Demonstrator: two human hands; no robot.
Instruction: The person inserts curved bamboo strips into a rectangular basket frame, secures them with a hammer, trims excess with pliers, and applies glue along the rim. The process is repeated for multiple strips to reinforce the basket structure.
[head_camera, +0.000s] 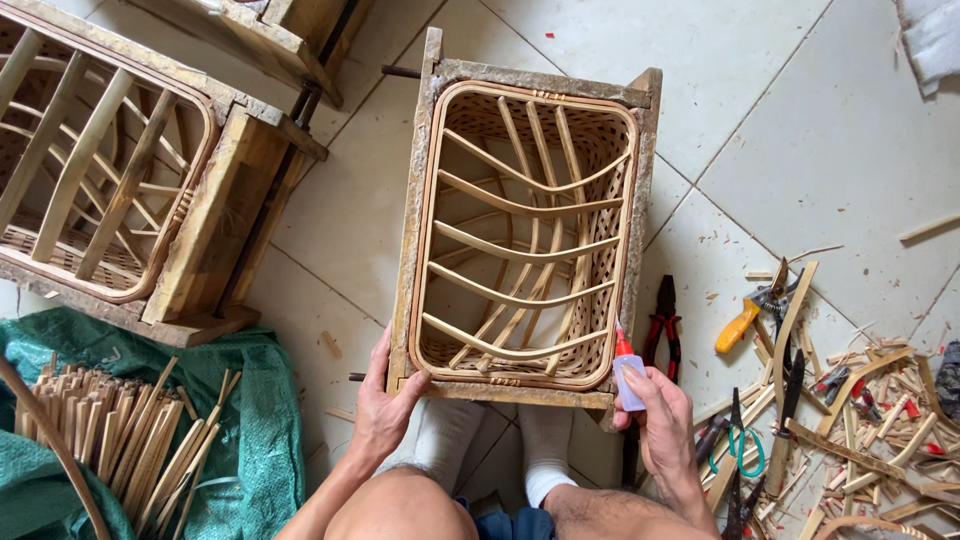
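A woven rattan basket (525, 235) sits inside a rough wooden mould frame (408, 250) on the tiled floor, with curved cane slats across its opening. My left hand (385, 400) grips the frame's near left corner. My right hand (660, 420) holds a small clear glue bottle (627, 375) with a red nozzle, its tip touching the basket's near right rim. My knees and white socks show below the frame.
A second basket in a wooden frame (110, 170) lies at the left. A green sack (250, 420) holds a bundle of cane sticks (120, 430). At the right lie red-handled pliers (662, 325), an orange-handled cutter (745, 318), green-handled scissors (740, 445) and cane offcuts (870, 410).
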